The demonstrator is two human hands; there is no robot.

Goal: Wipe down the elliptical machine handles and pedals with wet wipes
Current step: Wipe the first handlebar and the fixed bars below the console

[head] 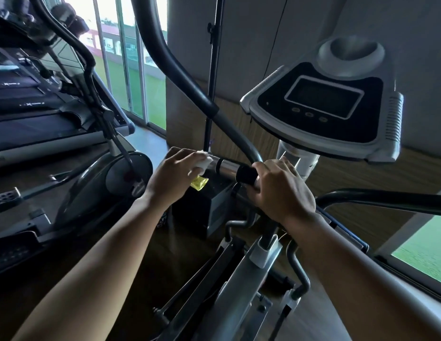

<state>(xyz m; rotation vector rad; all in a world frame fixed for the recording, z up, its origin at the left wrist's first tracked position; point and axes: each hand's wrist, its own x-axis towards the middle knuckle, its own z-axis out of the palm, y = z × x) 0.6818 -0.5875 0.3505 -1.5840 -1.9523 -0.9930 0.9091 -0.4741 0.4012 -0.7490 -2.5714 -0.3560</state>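
The elliptical's short horizontal handle (228,166) runs across the middle of the view, chrome with a black grip. My left hand (171,177) presses a white wet wipe (204,164) around its left end; a small yellow packet (199,182) pokes out beneath the palm. My right hand (279,187) is wrapped around the handle's right part, beside the black grip (246,175). A long curved moving handle (180,70) rises up to the left. The console (324,104) stands above my right hand. The pedals are not clearly visible among the frame rails (239,274) below.
A second elliptical (111,178) and a treadmill (37,114) stand to the left. A thin black pole (212,77) rises behind the handle. Glass windows (131,57) lie far left, another window (426,252) low right. A dark box (202,205) sits on the floor under the handle.
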